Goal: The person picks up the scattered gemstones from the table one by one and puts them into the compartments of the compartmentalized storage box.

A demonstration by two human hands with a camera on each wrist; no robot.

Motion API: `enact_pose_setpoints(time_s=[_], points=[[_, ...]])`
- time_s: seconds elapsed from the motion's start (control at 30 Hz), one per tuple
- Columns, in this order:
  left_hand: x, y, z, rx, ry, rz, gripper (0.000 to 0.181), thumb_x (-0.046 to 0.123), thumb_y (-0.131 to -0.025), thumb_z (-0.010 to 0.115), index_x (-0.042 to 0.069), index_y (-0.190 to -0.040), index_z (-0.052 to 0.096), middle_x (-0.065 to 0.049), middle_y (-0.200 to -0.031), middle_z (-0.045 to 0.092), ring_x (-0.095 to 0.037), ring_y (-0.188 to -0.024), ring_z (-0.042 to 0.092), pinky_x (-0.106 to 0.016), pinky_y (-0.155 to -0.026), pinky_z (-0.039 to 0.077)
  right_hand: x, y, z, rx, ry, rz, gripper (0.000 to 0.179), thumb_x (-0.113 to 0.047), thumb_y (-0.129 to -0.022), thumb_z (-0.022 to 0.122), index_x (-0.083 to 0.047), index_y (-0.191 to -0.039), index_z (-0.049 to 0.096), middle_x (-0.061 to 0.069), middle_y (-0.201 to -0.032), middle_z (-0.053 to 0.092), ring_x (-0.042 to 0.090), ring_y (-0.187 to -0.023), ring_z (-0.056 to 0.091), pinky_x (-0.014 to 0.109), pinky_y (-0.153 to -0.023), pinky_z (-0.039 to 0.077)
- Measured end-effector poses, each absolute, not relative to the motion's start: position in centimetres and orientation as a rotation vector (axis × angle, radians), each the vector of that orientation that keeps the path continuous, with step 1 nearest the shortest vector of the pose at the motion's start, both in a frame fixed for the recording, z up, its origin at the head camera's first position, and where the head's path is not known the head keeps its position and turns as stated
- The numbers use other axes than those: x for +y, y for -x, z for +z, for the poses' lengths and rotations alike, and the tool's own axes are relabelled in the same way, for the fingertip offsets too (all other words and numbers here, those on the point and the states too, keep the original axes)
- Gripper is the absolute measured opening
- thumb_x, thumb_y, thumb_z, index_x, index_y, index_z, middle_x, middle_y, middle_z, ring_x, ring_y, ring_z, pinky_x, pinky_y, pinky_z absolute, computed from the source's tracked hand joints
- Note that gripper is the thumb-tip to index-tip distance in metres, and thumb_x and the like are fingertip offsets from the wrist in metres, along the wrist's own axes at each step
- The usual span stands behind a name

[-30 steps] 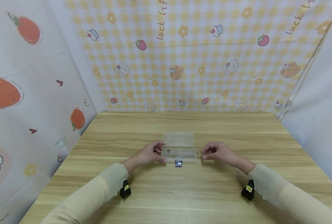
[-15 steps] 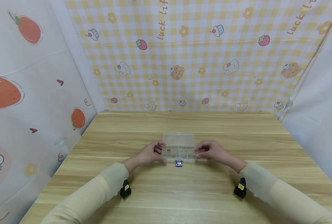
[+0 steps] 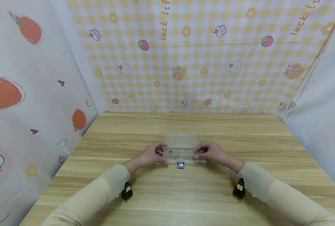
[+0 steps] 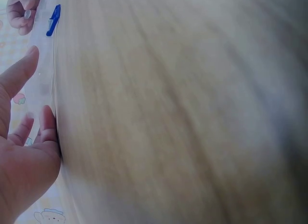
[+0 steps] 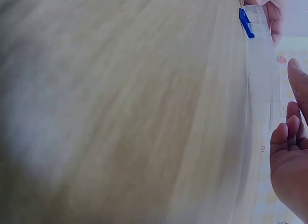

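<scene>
A clear plastic compartment box [image 3: 180, 155] lies on the table with its lid raised at the back and a blue latch [image 3: 180, 165] at the front. Several small roundish pieces sit in its compartments, too small to identify. My left hand [image 3: 153, 153] grips the box's left end, thumb at the front corner and fingers along the side. Over the right-hand compartments is my right hand [image 3: 212, 153]. In the left wrist view its fingertips pinch a small pale coin-like disc [image 4: 27, 14]; in the head view the disc cannot be made out.
The wood-grain table [image 3: 167, 197] carries the box near its middle. Behind it hangs a yellow checked cloth [image 3: 201, 56]. White printed cloth [image 3: 48, 69] covers the left side, and plain white cloth [image 3: 320, 110] the right.
My right hand has moved left from beside the box to over its right-hand compartments. The left hand and the box have stayed in place.
</scene>
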State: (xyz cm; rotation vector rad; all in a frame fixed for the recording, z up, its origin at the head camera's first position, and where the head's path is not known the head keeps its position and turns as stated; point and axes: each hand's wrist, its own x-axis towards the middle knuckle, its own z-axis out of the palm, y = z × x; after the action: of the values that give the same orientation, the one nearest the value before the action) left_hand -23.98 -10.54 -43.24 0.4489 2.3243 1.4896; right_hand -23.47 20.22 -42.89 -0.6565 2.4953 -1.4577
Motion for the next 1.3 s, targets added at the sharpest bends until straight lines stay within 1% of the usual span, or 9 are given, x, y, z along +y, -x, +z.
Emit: enact_pose_setpoints(time_s=[0.23,0.53,0.97,1.3], points=[[-10.52,23.92,-43.22,2.319,-0.447,1.497,0.072,0.004,-0.069,0.087,0.002,-0.132,0.051,-0.010,-0.114,0.051,-0.023,-0.099,0.050,-0.034,-0.087,0.046,20.02,23.70,-43.04,2.520,0.711,-1.427,0.019,-0.012,-0.079,0.081,-0.003,-0.095,0.074,0.003,-0.088,0.063,0.016,-0.071,0.048,0.023,-0.059,0.040],[-10.50,23.94,-43.28,2.312,-0.445,1.507,0.072,0.003,-0.069,0.087,0.002,-0.131,0.051,-0.010,-0.113,0.051,-0.022,-0.099,0.050,-0.034,-0.087,0.046,19.90,23.87,-43.19,2.528,0.760,-1.393,0.017,-0.012,-0.079,0.081,-0.005,-0.093,0.074,0.003,-0.089,0.064,0.017,-0.072,0.048,0.024,-0.061,0.040],[-10.56,24.03,-43.46,2.307,-0.453,1.507,0.072,0.003,-0.069,0.087,0.001,-0.132,0.051,-0.011,-0.113,0.051,-0.022,-0.099,0.050,-0.034,-0.088,0.046,19.85,23.62,-42.81,2.522,0.736,-1.403,0.017,-0.010,-0.080,0.080,-0.002,-0.093,0.073,0.007,-0.089,0.063,0.016,-0.071,0.048,0.024,-0.060,0.040],[-10.54,24.20,-43.49,2.310,-0.474,1.496,0.072,0.003,-0.070,0.086,0.001,-0.133,0.050,-0.012,-0.114,0.050,-0.024,-0.100,0.049,-0.032,-0.086,0.047,20.10,23.71,-42.74,2.521,0.678,-1.425,0.020,-0.010,-0.079,0.081,-0.002,-0.096,0.073,0.007,-0.087,0.063,0.017,-0.070,0.047,0.023,-0.058,0.040]])
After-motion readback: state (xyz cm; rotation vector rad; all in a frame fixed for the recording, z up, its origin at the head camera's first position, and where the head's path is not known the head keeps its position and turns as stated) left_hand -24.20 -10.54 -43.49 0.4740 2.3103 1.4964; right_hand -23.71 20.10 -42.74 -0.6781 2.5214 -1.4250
